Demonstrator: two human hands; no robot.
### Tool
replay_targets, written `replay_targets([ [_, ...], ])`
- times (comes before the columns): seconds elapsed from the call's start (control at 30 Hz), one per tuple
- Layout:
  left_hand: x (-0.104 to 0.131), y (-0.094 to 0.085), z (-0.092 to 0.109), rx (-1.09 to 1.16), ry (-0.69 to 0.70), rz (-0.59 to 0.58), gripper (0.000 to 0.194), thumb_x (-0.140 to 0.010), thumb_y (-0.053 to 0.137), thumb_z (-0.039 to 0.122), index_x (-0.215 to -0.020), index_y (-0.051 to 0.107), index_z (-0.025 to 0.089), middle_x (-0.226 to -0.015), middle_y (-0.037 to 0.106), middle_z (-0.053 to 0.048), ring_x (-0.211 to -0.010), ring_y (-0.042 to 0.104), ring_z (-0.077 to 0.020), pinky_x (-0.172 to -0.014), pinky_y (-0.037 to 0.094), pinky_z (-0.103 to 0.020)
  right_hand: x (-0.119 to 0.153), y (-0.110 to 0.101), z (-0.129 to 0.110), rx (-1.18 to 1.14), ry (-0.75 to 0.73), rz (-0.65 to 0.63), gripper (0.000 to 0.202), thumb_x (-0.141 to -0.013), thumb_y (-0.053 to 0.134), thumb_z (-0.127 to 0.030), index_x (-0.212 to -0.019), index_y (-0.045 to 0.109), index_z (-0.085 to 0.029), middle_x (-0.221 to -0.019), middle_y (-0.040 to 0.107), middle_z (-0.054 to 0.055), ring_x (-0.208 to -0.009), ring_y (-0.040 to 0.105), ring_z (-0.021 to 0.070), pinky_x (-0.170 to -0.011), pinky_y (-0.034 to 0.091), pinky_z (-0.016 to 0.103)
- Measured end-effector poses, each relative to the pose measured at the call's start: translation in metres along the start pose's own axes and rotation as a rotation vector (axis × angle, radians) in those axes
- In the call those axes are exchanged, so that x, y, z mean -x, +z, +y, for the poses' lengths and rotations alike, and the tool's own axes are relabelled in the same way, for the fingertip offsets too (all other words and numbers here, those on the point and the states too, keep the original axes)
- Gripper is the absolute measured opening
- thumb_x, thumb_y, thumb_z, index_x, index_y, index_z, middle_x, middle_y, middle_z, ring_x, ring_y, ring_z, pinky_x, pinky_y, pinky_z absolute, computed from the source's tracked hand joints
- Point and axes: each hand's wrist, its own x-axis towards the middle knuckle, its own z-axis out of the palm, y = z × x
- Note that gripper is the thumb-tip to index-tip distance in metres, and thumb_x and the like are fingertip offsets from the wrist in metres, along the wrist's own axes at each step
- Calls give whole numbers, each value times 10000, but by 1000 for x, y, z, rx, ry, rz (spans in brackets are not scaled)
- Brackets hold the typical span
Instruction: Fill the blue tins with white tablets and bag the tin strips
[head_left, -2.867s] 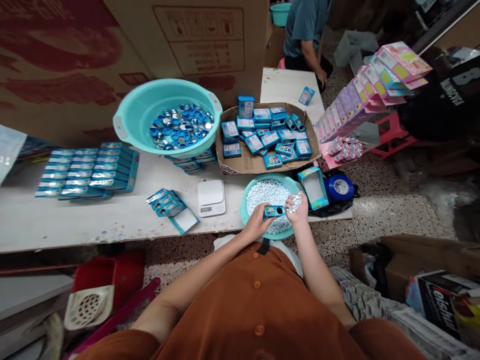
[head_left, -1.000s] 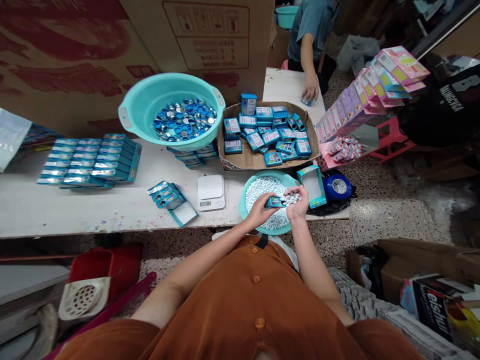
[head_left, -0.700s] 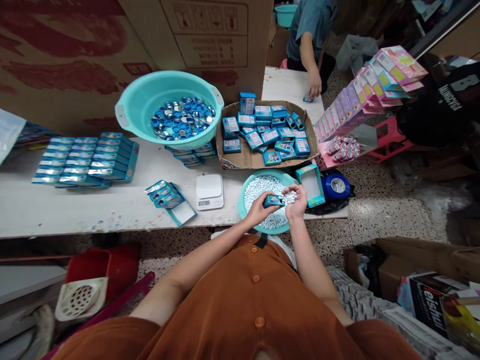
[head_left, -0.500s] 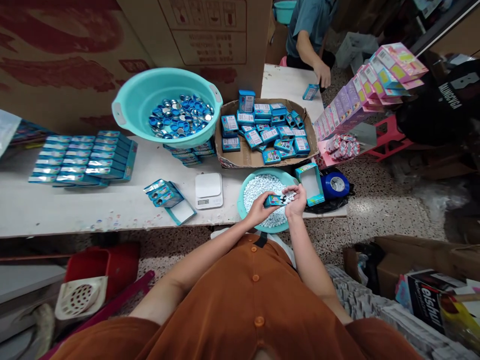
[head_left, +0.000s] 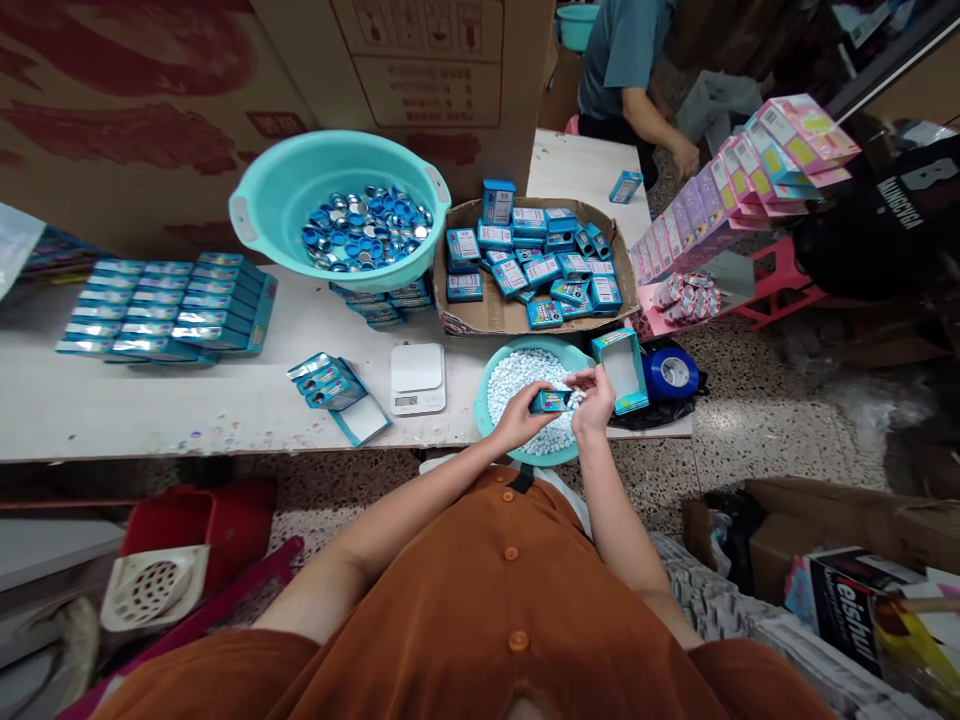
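My left hand grips a small blue box lying sideways, its opening turned to the right. Cupped against that opening, my right hand holds several small white pellets. Both hands are over a turquoise basin filled with white pellets. Behind it is a shallow cardboard tray of small blue boxes. Beside the basin on the right stands an open blue display carton.
On the left are a white scale, a partly filled display box and stacked blue boxes. A large turquoise tub holds blue and silver caps. Blue tape lies at right. A co-worker's arm shows behind.
Fewer white pellets show in my right hand, which has tipped closer around the box's opening. The co-worker's hand has moved right, away from the blue box standing on the table.
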Motion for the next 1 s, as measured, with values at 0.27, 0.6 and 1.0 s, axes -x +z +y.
replay_targets([
  [0.27,0,1,5,32,-1,28,363,-736,699,306,-1051,554,200,-1054,619,-67,-1008,580,-220,-897,445,-348,1,3,-9,-14,-19,-2,356,-820,478,-474,-613,572,-200,-526,571,-19,-512,576,120,-600,475,272],
  [0.6,1,-4,3,-47,41,-58,352,-757,667,271,-1079,537,213,-1057,619,-53,-1002,588,-215,-868,457,-328,9,7,-10,40,-103,-50,347,-847,452,-446,-672,610,-192,-646,604,4,-640,600,127,-690,477,276],
  [1.0,8,-19,-3,-55,-36,178,339,-753,676,269,-1058,536,217,-1099,632,-47,-1048,593,-202,-924,452,-340,-34,-45,39,196,99,-80,326,-785,501,-508,-827,625,-209,-788,634,-7,-769,599,128,-732,457,263],
])
